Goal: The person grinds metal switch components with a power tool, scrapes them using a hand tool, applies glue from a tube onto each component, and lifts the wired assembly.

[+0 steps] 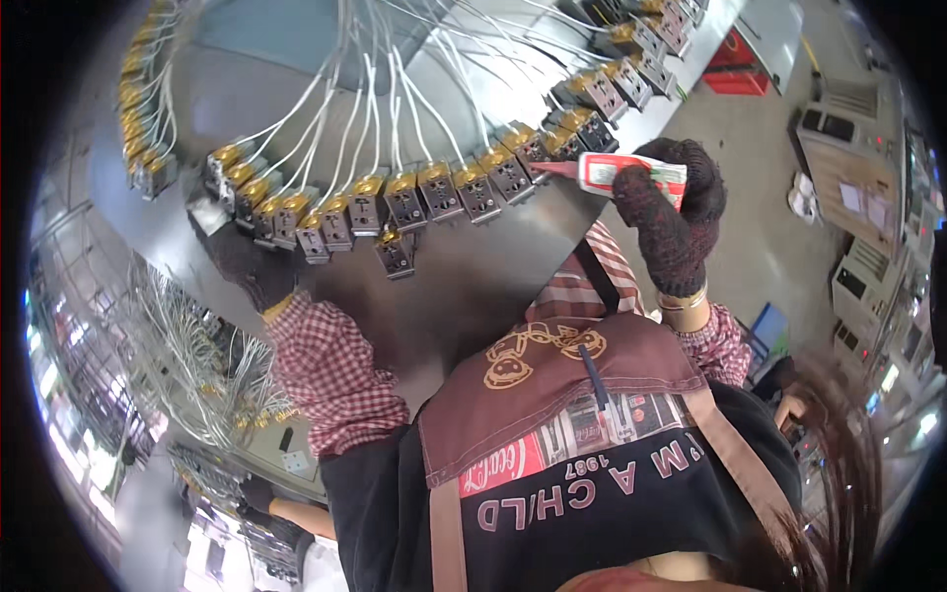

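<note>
My right hand point(676, 212), in a dark knitted glove, is wrapped round a small red and white glue bottle point(602, 174). Its pointed red nozzle aims left at a curved row of small metal blocks point(402, 202) with yellow tops and white wires. The nozzle tip is close to one block point(510, 178); whether they touch I cannot tell. At the row's left end is my left hand point(252, 261), also gloved, its fingers bent around something pale and blurred next to the end blocks. One block point(395, 255) sits apart, nearer to me than the row.
The blocks rest on a grey metal table point(454, 286), their wires gathering at its far side. To the left hangs a bundle of white wires point(197, 365). A red bin point(737, 69) stands at the far right, beyond it several machines point(863, 276). Another person's gloved hand point(258, 493) shows at lower left.
</note>
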{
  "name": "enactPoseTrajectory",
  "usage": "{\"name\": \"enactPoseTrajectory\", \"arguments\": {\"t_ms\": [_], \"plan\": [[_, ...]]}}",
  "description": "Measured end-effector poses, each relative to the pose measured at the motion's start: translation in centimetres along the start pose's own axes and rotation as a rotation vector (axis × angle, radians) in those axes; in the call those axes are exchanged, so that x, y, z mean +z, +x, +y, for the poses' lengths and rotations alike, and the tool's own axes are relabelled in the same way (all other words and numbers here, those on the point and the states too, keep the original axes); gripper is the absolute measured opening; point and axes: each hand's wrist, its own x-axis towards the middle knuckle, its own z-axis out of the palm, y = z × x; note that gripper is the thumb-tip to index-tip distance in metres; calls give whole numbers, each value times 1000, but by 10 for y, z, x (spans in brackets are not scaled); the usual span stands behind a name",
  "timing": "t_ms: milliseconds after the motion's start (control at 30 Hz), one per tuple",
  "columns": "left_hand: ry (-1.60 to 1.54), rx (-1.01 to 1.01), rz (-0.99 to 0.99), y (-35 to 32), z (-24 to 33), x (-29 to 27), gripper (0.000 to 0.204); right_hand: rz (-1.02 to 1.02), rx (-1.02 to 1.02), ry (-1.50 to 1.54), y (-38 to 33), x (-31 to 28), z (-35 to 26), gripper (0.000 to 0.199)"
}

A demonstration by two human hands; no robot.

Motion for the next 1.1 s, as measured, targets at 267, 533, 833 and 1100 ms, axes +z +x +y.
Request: {"name": "enactPoseTrajectory", "arguments": {"t_ms": [267, 533, 833, 1100], "plan": [[-184, -69, -47, 2, -8, -5, 71, 60, -67, 35, -3, 12, -7, 23], [-103, -26, 99, -10, -8, 6, 64, -7, -175, -161, -4, 8, -10, 20], [642, 217, 279, -10, -28, -12, 53, -38, -117, -208, -10, 6, -43, 17], [556, 195, 294, -18, -15, 12, 56, -298, -352, -249, -10, 13, -20, 18]]}}
